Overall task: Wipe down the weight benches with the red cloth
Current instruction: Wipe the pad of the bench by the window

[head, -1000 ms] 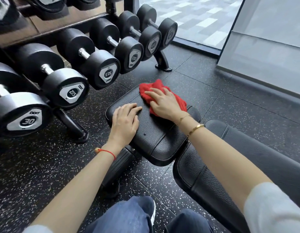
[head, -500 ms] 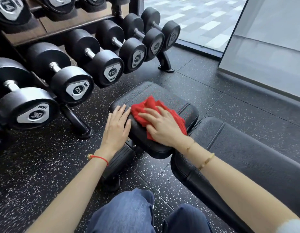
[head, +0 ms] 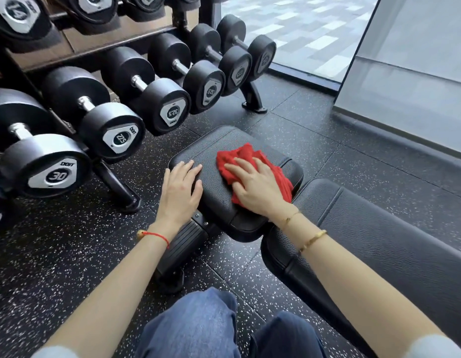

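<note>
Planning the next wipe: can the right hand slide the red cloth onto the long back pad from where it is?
Probably yes. The right hand presses the red cloth flat on the seat pad, right beside the back pad, with only a narrow gap between the pads.

Both arms extend forward and down, forearms bare. Left hand [head: 179, 188] lies palm down, fingers straight and together, flat on the bench [head: 219, 200] edge. Right hand [head: 255, 188] lies palm down, fingers spread, pressing the red cloth [head: 239, 156].
</note>
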### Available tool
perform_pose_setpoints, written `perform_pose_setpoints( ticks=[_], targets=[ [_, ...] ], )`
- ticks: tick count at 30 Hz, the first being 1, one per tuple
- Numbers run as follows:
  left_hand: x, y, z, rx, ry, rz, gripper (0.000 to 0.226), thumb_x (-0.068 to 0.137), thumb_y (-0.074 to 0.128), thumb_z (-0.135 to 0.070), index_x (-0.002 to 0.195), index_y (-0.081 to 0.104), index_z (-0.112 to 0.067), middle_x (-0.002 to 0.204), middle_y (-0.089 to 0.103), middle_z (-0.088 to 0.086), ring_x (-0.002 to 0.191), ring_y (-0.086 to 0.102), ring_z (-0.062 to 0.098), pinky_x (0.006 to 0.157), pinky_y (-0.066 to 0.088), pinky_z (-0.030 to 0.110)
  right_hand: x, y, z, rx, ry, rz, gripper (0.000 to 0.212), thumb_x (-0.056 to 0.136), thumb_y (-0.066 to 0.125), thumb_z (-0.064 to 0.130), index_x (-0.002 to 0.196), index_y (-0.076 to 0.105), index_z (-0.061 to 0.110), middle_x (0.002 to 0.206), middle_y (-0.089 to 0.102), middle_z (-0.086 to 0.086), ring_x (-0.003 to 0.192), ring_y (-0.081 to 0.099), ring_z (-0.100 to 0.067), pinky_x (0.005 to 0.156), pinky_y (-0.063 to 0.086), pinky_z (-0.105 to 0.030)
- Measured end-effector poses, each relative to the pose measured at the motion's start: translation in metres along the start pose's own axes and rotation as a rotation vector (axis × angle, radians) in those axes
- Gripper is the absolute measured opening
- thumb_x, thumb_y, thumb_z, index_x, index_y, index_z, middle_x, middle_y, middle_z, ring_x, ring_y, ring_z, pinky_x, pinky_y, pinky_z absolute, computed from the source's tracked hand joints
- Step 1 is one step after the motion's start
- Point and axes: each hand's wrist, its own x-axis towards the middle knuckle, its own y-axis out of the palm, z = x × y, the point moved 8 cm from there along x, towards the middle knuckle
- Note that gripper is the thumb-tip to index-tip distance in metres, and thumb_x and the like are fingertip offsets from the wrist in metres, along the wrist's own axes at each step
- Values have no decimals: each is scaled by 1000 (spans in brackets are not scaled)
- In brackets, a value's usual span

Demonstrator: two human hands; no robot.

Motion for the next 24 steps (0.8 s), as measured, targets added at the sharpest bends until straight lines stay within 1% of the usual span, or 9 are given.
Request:
perform_pose_setpoints(
  ticks=[2, 3, 5, 9, 13, 16, 19, 22, 24],
  targets=[
    [6, -7, 0, 6, 26, -70, 34, 97, 53, -18, 129, 63, -14, 138, 57, 7, 134, 46, 27, 118, 26, 53, -25, 4, 10, 7, -140, 25, 52, 94, 45, 37, 145, 39, 43, 157, 33, 16, 146, 23, -31, 122, 14, -43],
    [9, -9, 1, 2, 39, -99, 31, 95, 55, -17, 124, 66, -13, 131, 60, 8, 128, 51, 29, 114, 32, 52, -34, 4, 7, 16, -165, 25, 52, 93, 45, 37, 144, 39, 44, 156, 33, 17, 146, 24, -30, 122, 15, -43],
    [18, -10, 4, -5, 49, -124, 28, 92, 57, -17, 118, 68, -12, 125, 62, 8, 122, 53, 29, 110, 37, 48, -33, -2, -9, 36, -124, 0, 51, 93, 46, 38, 143, 40, 45, 156, 33, 18, 147, 24, -28, 122, 14, -43],
    [27, -2, 6, -35, 18, -119, 29, 92, 57, -17, 119, 66, -12, 124, 58, 7, 119, 51, 28, 107, 39, 44, 18, -9, -37, -3, 63, -59, 51, 94, 46, 38, 145, 40, 42, 157, 32, 14, 147, 23, -30, 122, 12, -42],
    [26, 2, 7, -89, -3, -133, 36, 94, 46, -26, 120, 65, -11, 126, 56, 8, 119, 49, 27, 108, 38, 43, 86, -7, -35, -5, 127, -20, 51, 96, 41, 39, 147, 36, 41, 160, 27, 11, 147, 19, -34, 123, 9, -45],
    [26, 0, 6, -101, 0, -141, 39, 94, 44, -29, 120, 65, -9, 125, 57, 10, 119, 50, 29, 108, 38, 42, 114, 3, -5, 12, 63, 21, 52, 96, 40, 37, 148, 35, 41, 161, 26, 11, 147, 18, -36, 122, 10, -45],
    [25, 2, 7, -105, -8, -132, 41, 94, 43, -29, 120, 65, -6, 125, 57, 13, 119, 50, 32, 108, 38, 44, 100, 14, 30, 17, -130, 48, 52, 95, 44, 35, 146, 38, 41, 158, 30, 13, 146, 22, -35, 120, 12, -43],
    [26, 3, 8, -102, -5, -134, 40, 94, 44, -28, 119, 66, -6, 125, 58, 13, 118, 51, 32, 109, 38, 43, 75, 14, 17, 20, -220, 32, 52, 93, 46, 36, 145, 40, 41, 156, 35, 14, 144, 28, -30, 121, 17, -42],
    [26, 3, 8, -108, 2, -140, 38, 94, 45, -26, 119, 66, -8, 125, 57, 12, 118, 51, 30, 109, 38, 41, 81, 6, -11, 1, -149, 0, 52, 93, 46, 36, 144, 41, 41, 155, 36, 15, 144, 30, -28, 121, 18, -42]
  ],
)
